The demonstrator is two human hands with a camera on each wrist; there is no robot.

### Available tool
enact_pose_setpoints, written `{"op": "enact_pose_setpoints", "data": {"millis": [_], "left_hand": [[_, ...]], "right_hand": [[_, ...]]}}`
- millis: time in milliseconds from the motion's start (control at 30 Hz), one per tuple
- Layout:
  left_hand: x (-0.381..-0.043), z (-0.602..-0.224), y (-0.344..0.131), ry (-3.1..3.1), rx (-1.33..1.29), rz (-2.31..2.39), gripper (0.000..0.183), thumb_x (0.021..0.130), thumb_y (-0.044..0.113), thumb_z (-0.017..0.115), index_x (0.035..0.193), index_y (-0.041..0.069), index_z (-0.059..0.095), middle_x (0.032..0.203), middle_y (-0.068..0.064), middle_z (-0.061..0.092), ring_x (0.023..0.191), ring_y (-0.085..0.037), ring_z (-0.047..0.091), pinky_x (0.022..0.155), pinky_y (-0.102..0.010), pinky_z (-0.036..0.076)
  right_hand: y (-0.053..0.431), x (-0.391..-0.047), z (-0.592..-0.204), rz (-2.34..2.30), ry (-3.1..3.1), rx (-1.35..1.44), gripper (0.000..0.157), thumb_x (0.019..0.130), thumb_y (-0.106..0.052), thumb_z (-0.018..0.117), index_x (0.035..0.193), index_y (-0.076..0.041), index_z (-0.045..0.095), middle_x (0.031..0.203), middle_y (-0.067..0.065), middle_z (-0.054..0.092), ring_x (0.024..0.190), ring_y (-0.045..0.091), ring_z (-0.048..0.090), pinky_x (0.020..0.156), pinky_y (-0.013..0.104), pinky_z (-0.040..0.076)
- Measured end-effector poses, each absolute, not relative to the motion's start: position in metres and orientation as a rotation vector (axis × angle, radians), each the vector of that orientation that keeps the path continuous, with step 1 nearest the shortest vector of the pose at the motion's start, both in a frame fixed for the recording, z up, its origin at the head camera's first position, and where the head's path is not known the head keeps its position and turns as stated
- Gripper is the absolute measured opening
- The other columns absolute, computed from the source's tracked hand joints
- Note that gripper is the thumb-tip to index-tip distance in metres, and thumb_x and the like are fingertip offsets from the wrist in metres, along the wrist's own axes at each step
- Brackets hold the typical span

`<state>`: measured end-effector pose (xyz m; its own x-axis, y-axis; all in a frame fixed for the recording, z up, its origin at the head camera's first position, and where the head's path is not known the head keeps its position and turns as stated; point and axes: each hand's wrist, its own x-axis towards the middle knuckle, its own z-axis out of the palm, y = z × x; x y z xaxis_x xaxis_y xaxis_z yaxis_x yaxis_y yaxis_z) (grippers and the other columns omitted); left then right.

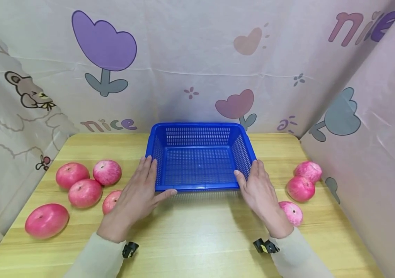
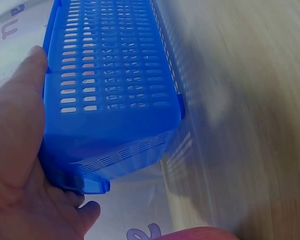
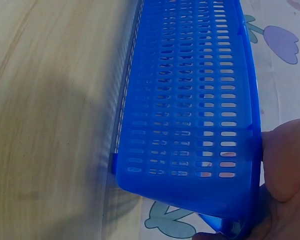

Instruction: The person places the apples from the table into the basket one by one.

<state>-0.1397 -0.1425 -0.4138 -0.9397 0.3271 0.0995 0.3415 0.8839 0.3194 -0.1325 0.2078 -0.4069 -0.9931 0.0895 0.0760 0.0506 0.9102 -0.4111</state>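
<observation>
A blue plastic basket (image 1: 197,188) with slotted walls sits at the back middle of the wooden table, its inside bare. At its near left corner my left hand (image 1: 137,191) grips the rim, thumb along the front edge and fingers along the left side. My right hand (image 1: 259,191) holds the near right corner, its thumb over the front rim. The left wrist view shows fingertips curled beneath the rim of the basket (image 2: 110,122). In the right wrist view, the hand (image 3: 285,175) wraps the basket's corner (image 3: 190,195), with some fingers hidden.
Several red apples (image 1: 84,193) lie on the left of the table (image 1: 197,239), one partly behind my left hand. Three more apples (image 1: 300,189) are on the right, the nearest beside my right wrist. A printed curtain (image 1: 183,46) stands right behind the basket and along both sides.
</observation>
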Motion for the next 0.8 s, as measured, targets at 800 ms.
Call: {"op": "enact_pose_setpoints", "data": {"millis": [800], "left_hand": [[-0.146,-0.399,-0.152,-3.123,-0.551,-0.485,0.137,0.08,0.096,0.047,0.167,-0.003,0.01,0.176,-0.025,-0.001,0.163,-0.046,0.001,0.128,-0.065,0.015]], "right_hand": [[0.214,-0.121,-0.41,0.608,-2.965,-0.029,0.087,0.113,-0.053,0.036,0.16,0.018,0.016,0.168,0.04,0.013,0.154,0.057,0.024,0.127,0.062,0.025]]}}
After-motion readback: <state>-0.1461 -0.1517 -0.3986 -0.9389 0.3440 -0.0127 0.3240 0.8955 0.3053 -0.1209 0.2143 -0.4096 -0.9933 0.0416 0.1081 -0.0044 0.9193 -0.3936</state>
